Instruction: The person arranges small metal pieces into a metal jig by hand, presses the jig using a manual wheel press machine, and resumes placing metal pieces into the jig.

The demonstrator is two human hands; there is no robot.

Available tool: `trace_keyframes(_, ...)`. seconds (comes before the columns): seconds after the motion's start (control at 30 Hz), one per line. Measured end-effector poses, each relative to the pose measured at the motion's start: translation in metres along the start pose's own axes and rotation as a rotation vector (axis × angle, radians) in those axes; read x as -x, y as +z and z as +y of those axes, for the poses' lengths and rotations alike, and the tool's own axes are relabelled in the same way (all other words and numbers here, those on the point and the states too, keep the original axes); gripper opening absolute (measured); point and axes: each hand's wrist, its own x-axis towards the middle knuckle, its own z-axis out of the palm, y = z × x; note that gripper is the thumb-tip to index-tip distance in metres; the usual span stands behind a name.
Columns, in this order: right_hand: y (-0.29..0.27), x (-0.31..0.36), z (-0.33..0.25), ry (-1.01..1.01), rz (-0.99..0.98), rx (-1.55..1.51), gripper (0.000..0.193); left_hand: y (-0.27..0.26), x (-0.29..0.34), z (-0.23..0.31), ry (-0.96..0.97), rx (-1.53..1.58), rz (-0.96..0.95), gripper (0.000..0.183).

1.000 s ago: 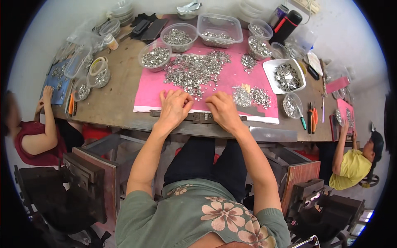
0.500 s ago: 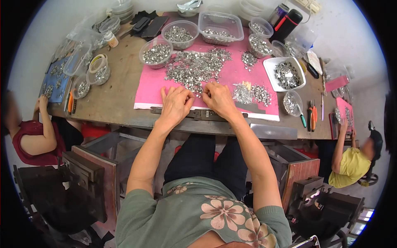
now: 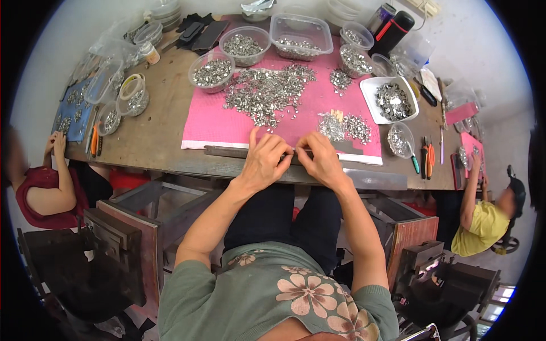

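Note:
My left hand (image 3: 265,161) and my right hand (image 3: 322,157) are close together over the table's front edge, fingertips bent toward each other. Each pinches thumb against fingers; whatever lies between them is too small or hidden to make out. Beneath and beside the hands runs a dark metal bar (image 3: 224,151) along the front of the pink mat (image 3: 200,122). Beyond them spreads a loose heap of small shiny metal pieces (image 3: 267,94). Right of my right hand lie a bundle of thin silvery pieces (image 3: 331,127) and a small pile of metal bits (image 3: 357,129).
Clear tubs (image 3: 211,72) of metal pieces stand behind the heap. A white square dish (image 3: 392,102) and orange-handled pliers (image 3: 431,153) are at right, near a black bottle (image 3: 392,31). People work at the left (image 3: 48,190) and right (image 3: 483,224).
Both hands have moved nearer to me and slightly right, from the heap's near edge to above the metal bar at the table edge. Their fingertips remain pinched.

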Motion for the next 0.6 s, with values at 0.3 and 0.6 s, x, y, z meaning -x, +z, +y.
trace_keyframes(0.3, 0.005, 0.018, -0.003, -0.197, 0.007, 0.256, 0.016, -0.014, 0.004, -0.011, -0.112, -0.062, 0.116, 0.008)
trace_keyframes(0.6, -0.001, 0.012, -0.005, -0.167, -0.034, 0.194, 0.013, -0.025, -0.013, -0.041, -0.191, -0.199, 0.042, 0.005)
